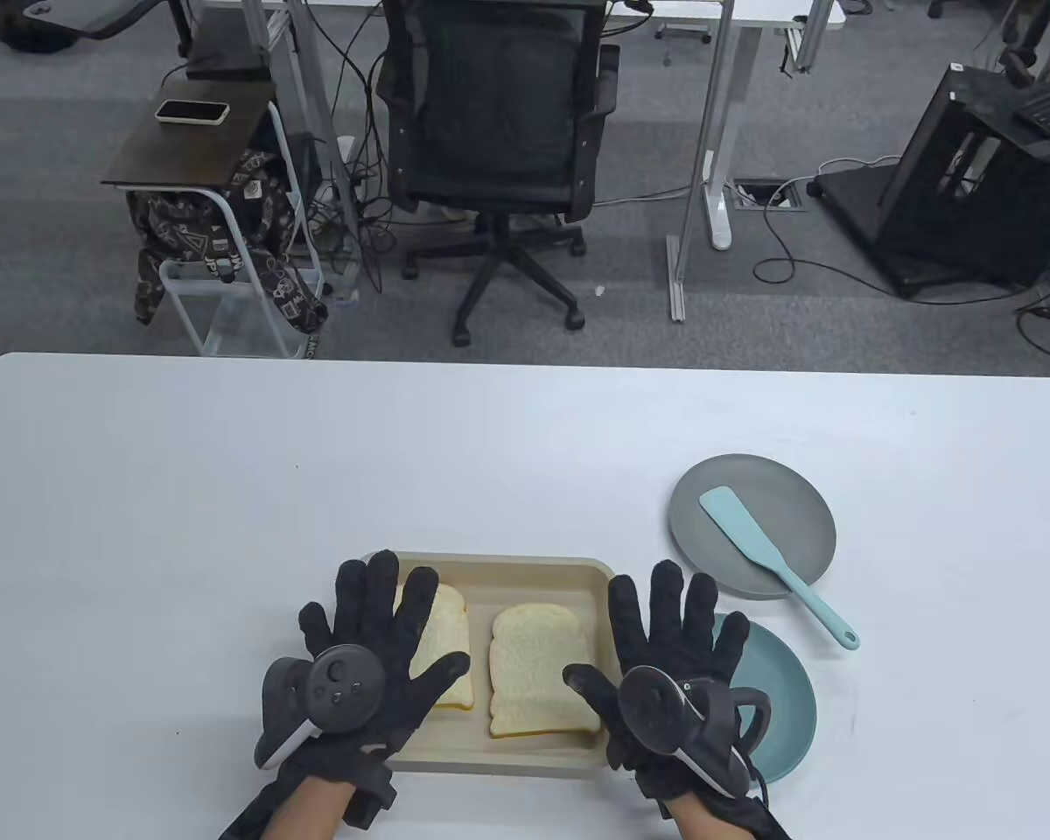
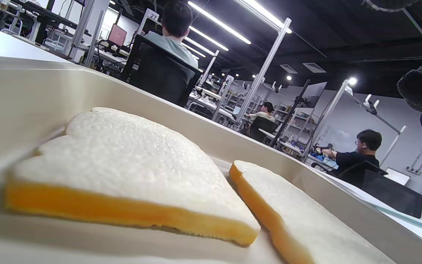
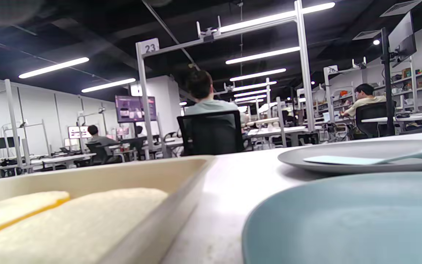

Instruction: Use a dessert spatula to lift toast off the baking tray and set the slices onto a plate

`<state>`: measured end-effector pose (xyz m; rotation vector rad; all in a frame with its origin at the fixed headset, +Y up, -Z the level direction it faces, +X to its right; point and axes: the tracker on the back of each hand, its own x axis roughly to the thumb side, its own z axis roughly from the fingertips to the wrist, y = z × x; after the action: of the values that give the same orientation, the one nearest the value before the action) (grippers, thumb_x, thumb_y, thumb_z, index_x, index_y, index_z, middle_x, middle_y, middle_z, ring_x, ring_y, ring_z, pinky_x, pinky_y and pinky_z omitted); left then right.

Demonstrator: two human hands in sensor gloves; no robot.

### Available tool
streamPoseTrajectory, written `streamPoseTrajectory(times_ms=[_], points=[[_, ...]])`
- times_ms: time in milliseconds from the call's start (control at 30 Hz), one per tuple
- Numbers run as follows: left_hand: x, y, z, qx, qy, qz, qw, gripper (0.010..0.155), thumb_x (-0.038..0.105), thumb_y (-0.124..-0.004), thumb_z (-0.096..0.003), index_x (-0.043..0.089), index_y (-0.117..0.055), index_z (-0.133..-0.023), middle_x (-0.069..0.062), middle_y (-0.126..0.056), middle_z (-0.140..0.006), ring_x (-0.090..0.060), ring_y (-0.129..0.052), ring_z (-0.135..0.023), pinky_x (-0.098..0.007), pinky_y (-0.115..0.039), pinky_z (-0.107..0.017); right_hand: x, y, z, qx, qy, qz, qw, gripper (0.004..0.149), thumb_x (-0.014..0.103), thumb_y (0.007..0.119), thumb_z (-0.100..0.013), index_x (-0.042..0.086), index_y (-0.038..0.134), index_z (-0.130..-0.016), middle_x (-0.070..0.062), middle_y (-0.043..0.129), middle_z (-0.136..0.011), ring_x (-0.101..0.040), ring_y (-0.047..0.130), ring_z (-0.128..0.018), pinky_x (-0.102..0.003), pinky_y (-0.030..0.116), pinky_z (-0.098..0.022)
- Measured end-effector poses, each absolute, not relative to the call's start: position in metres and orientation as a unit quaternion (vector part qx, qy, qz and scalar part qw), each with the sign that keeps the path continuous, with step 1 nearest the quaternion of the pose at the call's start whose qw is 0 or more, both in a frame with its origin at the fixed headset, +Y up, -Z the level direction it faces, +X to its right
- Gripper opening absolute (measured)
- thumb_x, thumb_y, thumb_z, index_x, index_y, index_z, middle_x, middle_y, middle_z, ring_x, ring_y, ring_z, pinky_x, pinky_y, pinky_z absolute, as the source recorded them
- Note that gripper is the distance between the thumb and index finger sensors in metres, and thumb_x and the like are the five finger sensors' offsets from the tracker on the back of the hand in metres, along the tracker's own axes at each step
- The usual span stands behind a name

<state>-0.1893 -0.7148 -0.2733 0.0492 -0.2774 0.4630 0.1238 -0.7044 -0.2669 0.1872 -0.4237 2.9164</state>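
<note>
A beige baking tray [image 1: 507,573] sits at the table's near edge with two slices of toast in it: the left slice [image 1: 444,643] [image 2: 123,165] and the right slice [image 1: 538,669] [image 2: 306,220] [image 3: 79,220]. My left hand [image 1: 372,647] is spread flat over the tray's left end, partly covering the left slice. My right hand [image 1: 665,652] is spread flat over the tray's right edge and the teal plate [image 1: 783,691] [image 3: 343,220]. The light blue dessert spatula [image 1: 766,551] [image 3: 361,159] lies across the grey plate [image 1: 752,525] [image 3: 343,150]. Neither hand holds anything.
The spatula's handle end [image 1: 840,632] juts off the grey plate toward the teal plate. A black office chair [image 1: 499,131] stands beyond the table's far edge. White tabletop [image 1: 227,525] stretches left of and beyond the tray.
</note>
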Motion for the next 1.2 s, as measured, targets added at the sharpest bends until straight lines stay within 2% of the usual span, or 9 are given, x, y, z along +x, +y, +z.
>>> streamPoseTrajectory(times_ms=[600,800,867,967,1067,1200], points=[[-0.189,-0.711,-0.272,0.032,-0.139,0.219,0.965,0.087,0.082,-0.055,-0.0524,0.041,-0.018,-0.12,-0.001,0.0,-0.129,-0.038,0.001,-0.116,-0.083,-0.008,-0.067,0.142,-0.681,-0.264,0.049,-0.179,0.978,0.095,0.092,0.077,0.06,-0.037,0.033,0.025,-0.108,-0.016,0.013,-0.116,-0.054,0.019,-0.103,-0.083,0.024,-0.063],[-0.195,-0.71,-0.273,0.036,-0.132,0.225,0.965,0.087,0.082,-0.055,-0.0523,0.041,-0.018,-0.119,-0.001,0.0,-0.129,-0.038,0.001,-0.116,-0.082,-0.008,-0.067,0.19,-0.665,-0.289,-0.016,-0.172,0.983,0.063,0.091,0.071,0.069,-0.039,0.032,0.026,-0.108,-0.016,0.018,-0.117,-0.056,0.029,-0.103,-0.083,0.025,-0.064],[-0.195,-0.71,-0.272,0.033,-0.13,0.222,0.966,0.087,0.082,-0.055,-0.0523,0.041,-0.018,-0.119,-0.001,0.0,-0.129,-0.038,0.001,-0.116,-0.083,-0.008,-0.067,0.219,-0.664,-0.304,-0.055,-0.148,0.987,0.025,0.092,0.07,0.071,-0.039,0.031,0.024,-0.107,-0.017,0.021,-0.116,-0.057,0.037,-0.102,-0.083,0.027,-0.064],[-0.195,-0.71,-0.272,0.033,-0.13,0.224,0.965,0.087,0.082,-0.055,-0.0525,0.041,-0.018,-0.12,-0.001,0.0,-0.129,-0.038,0.001,-0.116,-0.083,-0.008,-0.067,0.252,-0.669,-0.32,-0.104,-0.099,0.989,0.019,0.093,0.065,0.075,-0.038,0.029,0.024,-0.107,-0.018,0.034,-0.115,-0.057,0.055,-0.098,-0.083,0.034,-0.063],[-0.195,-0.711,-0.273,0.031,-0.131,0.223,0.966,0.087,0.082,-0.055,-0.0524,0.041,-0.018,-0.119,-0.001,0.0,-0.129,-0.038,0.001,-0.116,-0.082,-0.008,-0.067,0.285,-0.685,-0.336,-0.16,-0.031,0.987,0.014,0.094,0.061,0.078,-0.038,0.026,0.023,-0.106,-0.02,0.044,-0.112,-0.055,0.067,-0.093,-0.082,0.039,-0.063],[-0.196,-0.711,-0.273,0.029,-0.129,0.224,0.966,0.087,0.082,-0.055,-0.0524,0.041,-0.018,-0.119,-0.001,0.0,-0.129,-0.038,0.001,-0.116,-0.083,-0.008,-0.067,0.308,-0.707,-0.352,-0.187,0.029,0.982,-0.005,0.093,0.056,0.08,-0.038,0.022,0.025,-0.105,-0.021,0.055,-0.108,-0.052,0.076,-0.088,-0.081,0.043,-0.064]])
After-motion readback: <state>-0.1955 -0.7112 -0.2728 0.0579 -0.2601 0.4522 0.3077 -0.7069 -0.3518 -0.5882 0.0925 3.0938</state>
